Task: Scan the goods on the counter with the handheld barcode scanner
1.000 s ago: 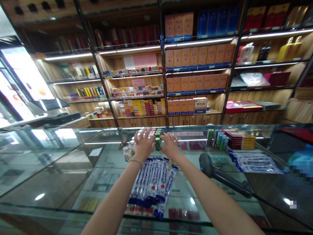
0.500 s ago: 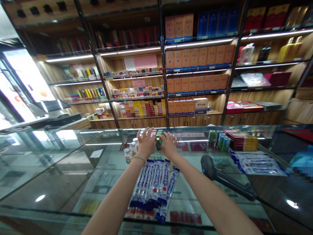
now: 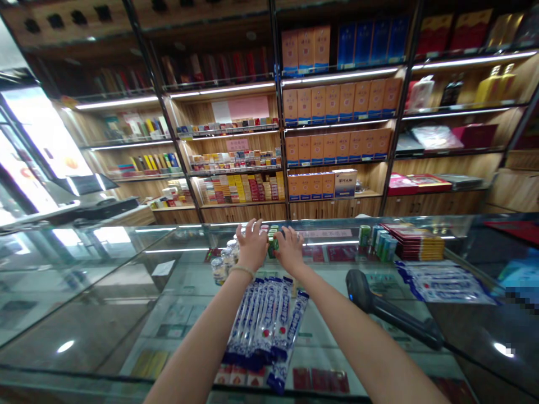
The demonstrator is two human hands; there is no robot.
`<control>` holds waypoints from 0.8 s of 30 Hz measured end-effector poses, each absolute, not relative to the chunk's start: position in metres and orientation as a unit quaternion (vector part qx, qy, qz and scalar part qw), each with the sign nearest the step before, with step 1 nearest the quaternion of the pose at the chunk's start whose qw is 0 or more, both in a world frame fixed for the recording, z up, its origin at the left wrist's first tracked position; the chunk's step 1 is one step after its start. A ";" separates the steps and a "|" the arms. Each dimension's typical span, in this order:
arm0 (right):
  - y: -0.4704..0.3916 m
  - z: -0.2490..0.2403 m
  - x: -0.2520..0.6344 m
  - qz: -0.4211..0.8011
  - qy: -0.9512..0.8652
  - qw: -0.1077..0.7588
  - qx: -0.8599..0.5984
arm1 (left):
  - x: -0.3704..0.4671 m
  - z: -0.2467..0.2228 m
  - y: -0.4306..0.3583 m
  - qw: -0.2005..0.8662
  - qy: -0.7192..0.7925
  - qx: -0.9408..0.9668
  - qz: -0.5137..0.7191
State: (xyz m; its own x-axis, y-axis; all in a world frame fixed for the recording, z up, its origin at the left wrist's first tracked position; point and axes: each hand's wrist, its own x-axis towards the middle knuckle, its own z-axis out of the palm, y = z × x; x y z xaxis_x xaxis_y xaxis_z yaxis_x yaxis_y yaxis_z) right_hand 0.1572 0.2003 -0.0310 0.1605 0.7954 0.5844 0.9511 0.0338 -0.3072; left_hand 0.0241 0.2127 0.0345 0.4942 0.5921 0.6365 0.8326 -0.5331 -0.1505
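Note:
Near the far edge of the glass counter, my left hand (image 3: 252, 247) reaches over a row of small pale-lidded jars. Its fingers are spread, and its thumb side is beside a row of small green canisters (image 3: 273, 230). My right hand (image 3: 289, 247) comes at that row from the other side, thumb and fingers curled round the nearest green canister; part of the grip is hidden. Several clear white-lidded jars (image 3: 218, 271) stand left of my left hand. Below my wrists lies a fanned pile of blue-and-white slim packets (image 3: 263, 320).
A black handheld scanner (image 3: 391, 311) lies right of my right forearm. Beyond it are more blue-and-white packets (image 3: 442, 282), a stack of red-and-yellow packs (image 3: 410, 242) and green and blue canisters (image 3: 385, 245). Shelves of boxes (image 3: 337, 148) stand behind the counter.
The view has shifted slightly. My right thumb and fingers have moved a little around the front green canister; my left hand has hardly moved.

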 end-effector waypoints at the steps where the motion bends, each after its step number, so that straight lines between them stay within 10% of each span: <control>1: 0.201 -0.031 0.157 -0.116 -0.637 0.333 -0.686 | 0.024 0.034 0.213 0.223 -0.428 -0.834 -0.268; 24: 0.157 0.009 0.178 -0.098 -0.684 0.207 -0.692 | 0.024 0.049 0.192 0.249 -0.450 -0.826 -0.231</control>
